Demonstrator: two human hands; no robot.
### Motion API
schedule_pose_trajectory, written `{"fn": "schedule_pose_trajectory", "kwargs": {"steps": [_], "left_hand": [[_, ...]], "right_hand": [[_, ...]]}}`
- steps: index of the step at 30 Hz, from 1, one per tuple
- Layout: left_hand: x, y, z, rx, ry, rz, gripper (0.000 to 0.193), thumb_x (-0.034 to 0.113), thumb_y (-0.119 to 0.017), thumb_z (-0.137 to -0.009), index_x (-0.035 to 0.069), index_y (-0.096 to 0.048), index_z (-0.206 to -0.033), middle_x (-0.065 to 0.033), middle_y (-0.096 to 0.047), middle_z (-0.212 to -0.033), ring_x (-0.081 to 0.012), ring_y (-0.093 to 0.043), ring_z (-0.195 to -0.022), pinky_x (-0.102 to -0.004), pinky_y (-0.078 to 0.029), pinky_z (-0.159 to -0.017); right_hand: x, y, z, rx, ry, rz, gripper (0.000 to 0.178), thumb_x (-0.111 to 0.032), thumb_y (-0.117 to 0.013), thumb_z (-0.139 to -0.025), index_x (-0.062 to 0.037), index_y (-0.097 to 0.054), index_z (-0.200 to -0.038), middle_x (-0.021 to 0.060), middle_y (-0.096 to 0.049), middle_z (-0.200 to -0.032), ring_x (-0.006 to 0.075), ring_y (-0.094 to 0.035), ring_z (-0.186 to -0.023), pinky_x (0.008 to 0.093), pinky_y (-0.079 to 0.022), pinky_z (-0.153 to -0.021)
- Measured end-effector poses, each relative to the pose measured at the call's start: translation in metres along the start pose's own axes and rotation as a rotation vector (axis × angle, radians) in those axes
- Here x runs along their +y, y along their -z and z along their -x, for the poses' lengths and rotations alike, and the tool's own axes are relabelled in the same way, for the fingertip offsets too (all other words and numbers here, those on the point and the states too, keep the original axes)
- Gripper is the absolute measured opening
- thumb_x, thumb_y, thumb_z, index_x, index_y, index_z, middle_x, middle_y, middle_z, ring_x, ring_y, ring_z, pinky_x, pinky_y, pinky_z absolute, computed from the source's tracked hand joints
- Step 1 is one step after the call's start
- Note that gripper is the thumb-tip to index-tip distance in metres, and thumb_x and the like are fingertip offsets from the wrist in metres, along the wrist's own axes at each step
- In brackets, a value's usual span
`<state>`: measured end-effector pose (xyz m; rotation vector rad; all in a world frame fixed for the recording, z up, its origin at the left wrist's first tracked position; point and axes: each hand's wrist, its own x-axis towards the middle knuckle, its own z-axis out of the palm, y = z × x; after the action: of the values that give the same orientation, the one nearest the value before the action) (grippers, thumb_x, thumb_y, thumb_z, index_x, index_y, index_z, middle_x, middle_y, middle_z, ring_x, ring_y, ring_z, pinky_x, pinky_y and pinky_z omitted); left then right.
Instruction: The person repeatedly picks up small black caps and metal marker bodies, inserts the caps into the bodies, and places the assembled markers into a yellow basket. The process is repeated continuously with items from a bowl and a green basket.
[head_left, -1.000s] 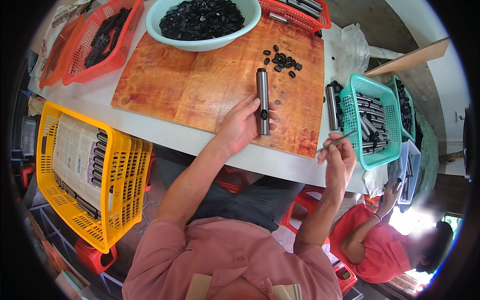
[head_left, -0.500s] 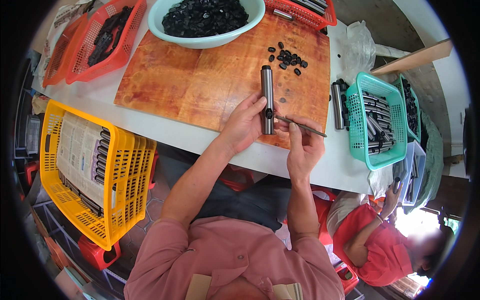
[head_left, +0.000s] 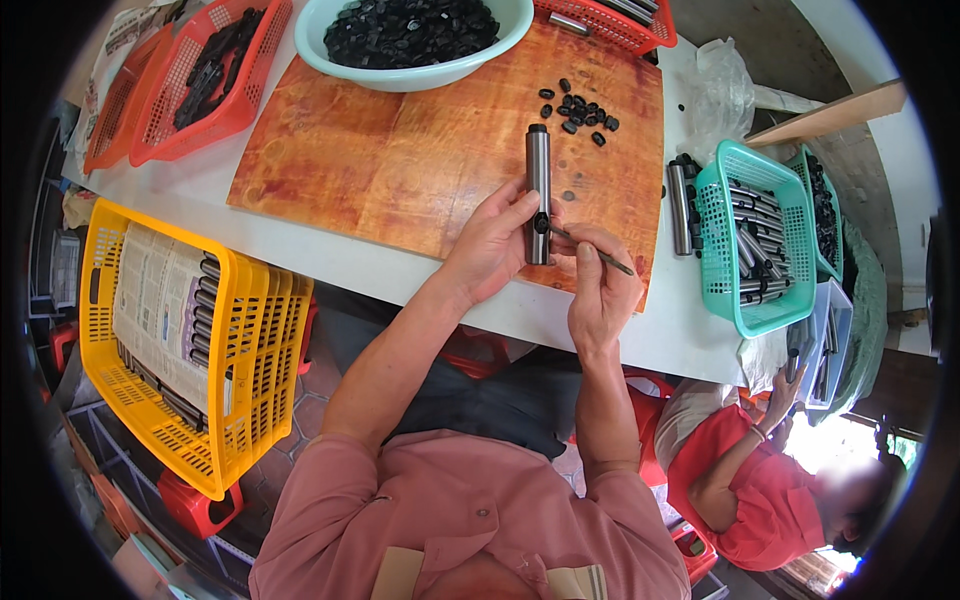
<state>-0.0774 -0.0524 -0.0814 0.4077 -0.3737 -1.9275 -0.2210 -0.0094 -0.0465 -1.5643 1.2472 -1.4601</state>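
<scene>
One metal tube (head_left: pixel 538 190) in left hand (head_left: pixel 492 245), one thin tool (head_left: pixel 592 253) in right hand (head_left: pixel 600 290).

The wooden board (head_left: pixel 400 170) lies bare across its middle and left, open room for a hand. At its far edge a pale green bowl (head_left: pixel 420 70) of black pieces blocks the way, and loose black caps (head_left: pixel 580 105) dot the far right corner. To the right, a teal basket (head_left: pixel 750 235) (metal tubes just beside it) hems the table edge (head_left: pixel 690 340). Red baskets (head_left: pixel 190 90) crowd the far left.
</scene>
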Motion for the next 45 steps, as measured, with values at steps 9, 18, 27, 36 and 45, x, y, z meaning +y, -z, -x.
{"fn": "schedule_pose_trajectory", "kwargs": {"steps": [9, 18, 27, 36, 45], "left_hand": [[-0.004, 0.005, -0.001, 0.017, -0.009, -0.049, 0.027, 0.021, -0.052, -0.109, 0.006, -0.051, -0.131, -0.007, -0.062, -0.103, -0.0159, -0.064, -0.094, -0.0336, -0.059, -0.081], [-0.004, 0.007, -0.002, 0.027, -0.007, -0.081, 0.041, 0.024, -0.053, -0.108, 0.004, -0.05, -0.144, -0.0066, -0.063, -0.105, -0.0157, -0.065, -0.094, -0.033, -0.06, -0.081], [-0.001, 0.005, 0.001, 0.03, 0.027, -0.078, 0.044, 0.025, -0.052, -0.109, 0.004, -0.049, -0.147, -0.0055, -0.063, -0.105, -0.0152, -0.064, -0.093, -0.0324, -0.057, -0.079], [-0.001, 0.006, 0.001, -0.001, 0.024, -0.085, 0.042, 0.025, -0.052, -0.109, 0.005, -0.049, -0.146, -0.0062, -0.063, -0.105, -0.017, -0.065, -0.092, -0.035, -0.057, -0.079], [0.0, 0.003, 0.001, 0.035, 0.03, -0.061, 0.04, 0.024, -0.053, -0.108, 0.005, -0.05, -0.143, -0.0091, -0.065, -0.107, -0.0194, -0.067, -0.093, -0.0375, -0.058, -0.079]], "right_hand": [[-0.001, 0.001, -0.003, -0.02, -0.04, 0.02, 0.021, -0.005, -0.045, -0.108, 0.0098, -0.061, -0.108, 0.0195, -0.07, -0.106, 0.0256, -0.075, -0.09, 0.0364, -0.062, -0.083], [0.003, -0.002, -0.005, 0.092, -0.097, -0.162, 0.023, -0.006, -0.047, -0.108, 0.0096, -0.063, -0.104, 0.015, -0.072, -0.094, 0.0236, -0.076, -0.083, 0.0326, -0.062, -0.076], [0.003, -0.002, -0.004, 0.106, -0.174, -0.23, 0.025, -0.012, -0.047, -0.109, 0.0089, -0.061, -0.105, 0.0183, -0.072, -0.093, 0.0261, -0.076, -0.084, 0.0352, -0.063, -0.076], [0.008, -0.001, -0.005, 0.11, -0.24, -0.395, 0.027, -0.013, -0.048, -0.11, 0.01, -0.061, -0.107, 0.0211, -0.073, -0.092, 0.0269, -0.075, -0.083, 0.0359, -0.063, -0.075], [0.011, 0.006, -0.007, 0.073, -0.274, -0.444, 0.027, -0.013, -0.047, -0.11, 0.0104, -0.06, -0.11, 0.0203, -0.071, -0.096, 0.0269, -0.075, -0.086, 0.0365, -0.062, -0.08]]}}
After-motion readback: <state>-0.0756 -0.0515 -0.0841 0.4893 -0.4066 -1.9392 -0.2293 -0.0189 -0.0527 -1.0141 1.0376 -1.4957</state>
